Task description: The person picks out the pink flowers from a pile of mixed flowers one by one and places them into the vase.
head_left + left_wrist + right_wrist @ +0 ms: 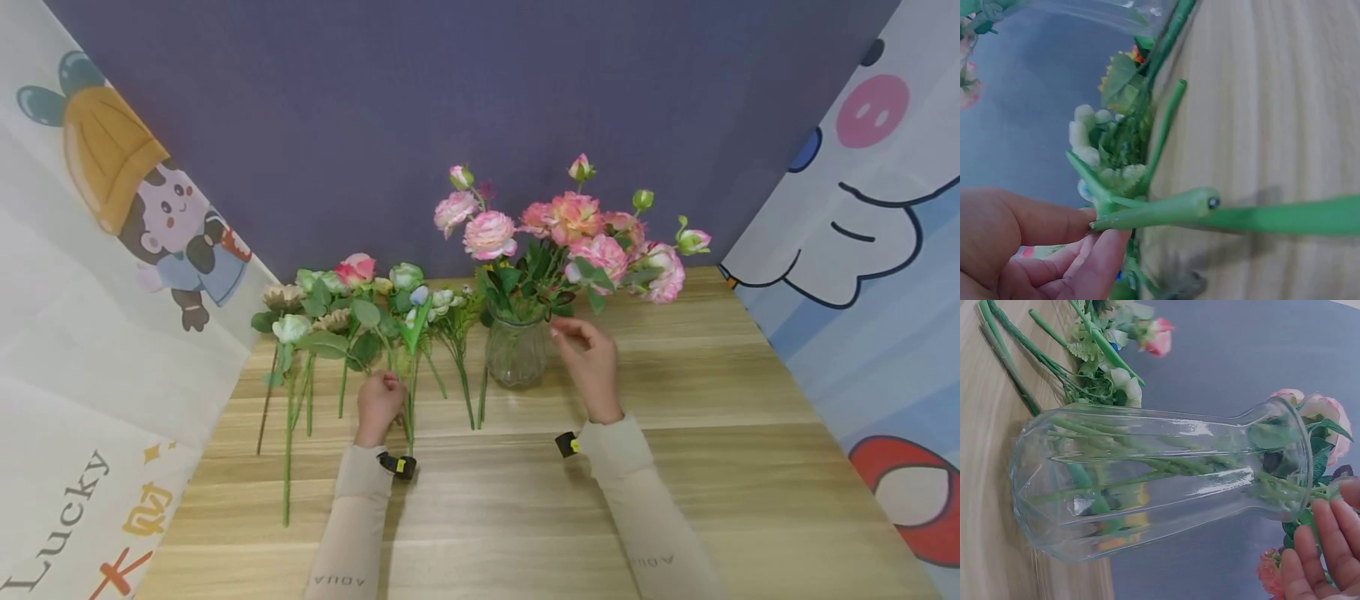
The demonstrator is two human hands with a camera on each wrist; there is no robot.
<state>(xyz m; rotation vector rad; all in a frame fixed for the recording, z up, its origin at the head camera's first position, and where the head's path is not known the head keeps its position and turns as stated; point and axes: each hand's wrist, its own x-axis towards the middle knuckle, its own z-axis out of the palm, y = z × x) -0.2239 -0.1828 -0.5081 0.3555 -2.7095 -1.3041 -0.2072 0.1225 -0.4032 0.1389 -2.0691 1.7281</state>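
My left hand pinches a green flower stem between thumb and fingers, low over the table among the loose stems. The stem's cut end points away from the fingertips; which bloom belongs to it cannot be told. A clear glass vase stands upright, holding pink and coral artificial flowers. Several stems show through its faceted glass. Beside the vase's rim is my right hand, its fingers loosely extended close to the leaves, with nothing visibly gripped. Whether they touch the rim or leaves is unclear.
Loose artificial flowers lie left of the vase, including a pink rose, white blooms and green leafy sprays. Their stems point toward the front of the wooden table. A dark panel rises behind; printed curtains flank both sides.
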